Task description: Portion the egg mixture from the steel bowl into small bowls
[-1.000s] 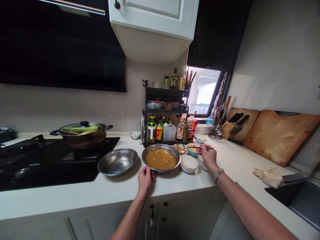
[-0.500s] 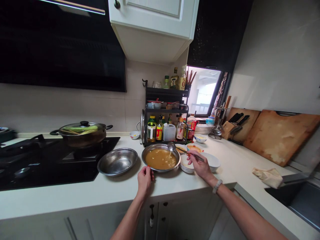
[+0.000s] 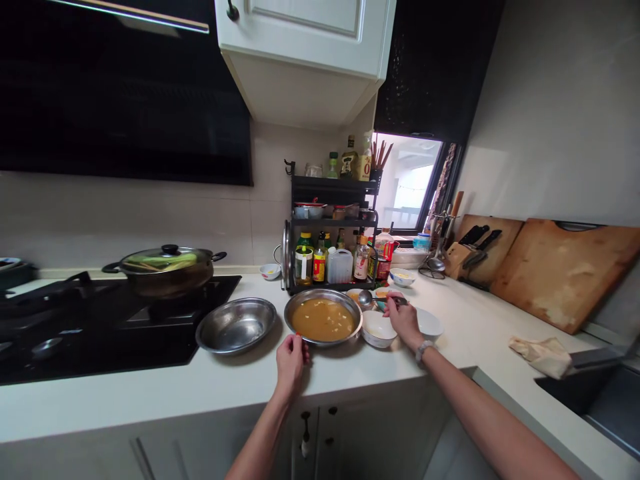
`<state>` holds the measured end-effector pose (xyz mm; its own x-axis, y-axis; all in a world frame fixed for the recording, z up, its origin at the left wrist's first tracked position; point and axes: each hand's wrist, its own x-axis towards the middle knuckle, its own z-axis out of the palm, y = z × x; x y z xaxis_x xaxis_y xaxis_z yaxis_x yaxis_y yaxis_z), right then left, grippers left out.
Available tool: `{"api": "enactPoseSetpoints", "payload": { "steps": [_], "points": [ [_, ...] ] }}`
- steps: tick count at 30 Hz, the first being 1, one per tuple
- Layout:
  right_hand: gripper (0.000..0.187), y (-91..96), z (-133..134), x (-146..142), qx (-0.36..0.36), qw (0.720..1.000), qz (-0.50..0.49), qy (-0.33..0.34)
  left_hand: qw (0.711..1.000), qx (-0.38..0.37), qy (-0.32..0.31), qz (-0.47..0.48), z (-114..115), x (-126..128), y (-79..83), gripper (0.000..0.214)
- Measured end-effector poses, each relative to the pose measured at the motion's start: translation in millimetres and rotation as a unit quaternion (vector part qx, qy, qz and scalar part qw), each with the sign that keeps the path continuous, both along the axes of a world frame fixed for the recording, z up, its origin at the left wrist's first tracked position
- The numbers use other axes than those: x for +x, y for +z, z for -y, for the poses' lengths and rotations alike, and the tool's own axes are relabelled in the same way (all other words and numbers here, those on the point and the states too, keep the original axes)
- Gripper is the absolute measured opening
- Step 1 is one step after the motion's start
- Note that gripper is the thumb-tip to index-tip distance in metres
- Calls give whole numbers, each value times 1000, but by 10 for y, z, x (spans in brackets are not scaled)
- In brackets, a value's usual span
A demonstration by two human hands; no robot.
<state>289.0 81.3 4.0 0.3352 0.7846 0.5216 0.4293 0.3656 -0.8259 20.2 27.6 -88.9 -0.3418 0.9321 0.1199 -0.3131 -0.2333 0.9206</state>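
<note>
My left hand (image 3: 291, 360) is closed on the near-left rim of a steel basin (image 3: 330, 343). Brownish liquid (image 3: 320, 320) with pale bits floats in that basin. In my right hand (image 3: 404, 321) is a metal ladle (image 3: 366, 298), its head now just right of the basin, above small bowls of orange food. Whether the ladle holds any liquid cannot be made out. Below my right hand sits a white bowl (image 3: 379, 333); a second white bowl (image 3: 429, 324) stands to its right, partly covered by my hand and wrist.
Left of the basin lies another steel basin (image 3: 237, 327). A lidded pot (image 3: 167, 270) stands on the black stove (image 3: 160, 353). Behind is a black rack (image 3: 333, 220) with bottles. Further right are a knife block (image 3: 457, 259), cutting boards (image 3: 565, 273) and a cloth (image 3: 540, 355).
The ladle has moved right, from over the liquid to beyond the basin's rim. My right hand shifted slightly right with it; my left hand stays at the rim.
</note>
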Motion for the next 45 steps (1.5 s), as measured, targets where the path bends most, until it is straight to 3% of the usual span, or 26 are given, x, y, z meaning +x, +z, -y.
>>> {"api": "enactPoseSetpoints", "payload": {
  "steps": [9,19,37,45],
  "points": [
    [16,-167,-262,69,-30,988,-143,-52,1000,-1,0,-10,5,-3,6,37],
    [7,-54,-255,137,1,964,-260,-56,1000,-7,1,1,10,7,16,39],
    [19,207,-8,115,40,962,-271,-2,1000,-7,-1,3,7,12,13,38],
    [28,204,164,-60,16,981,-181,66,1000,-4,3,-15,-8,3,-6,37]
  ]
}}
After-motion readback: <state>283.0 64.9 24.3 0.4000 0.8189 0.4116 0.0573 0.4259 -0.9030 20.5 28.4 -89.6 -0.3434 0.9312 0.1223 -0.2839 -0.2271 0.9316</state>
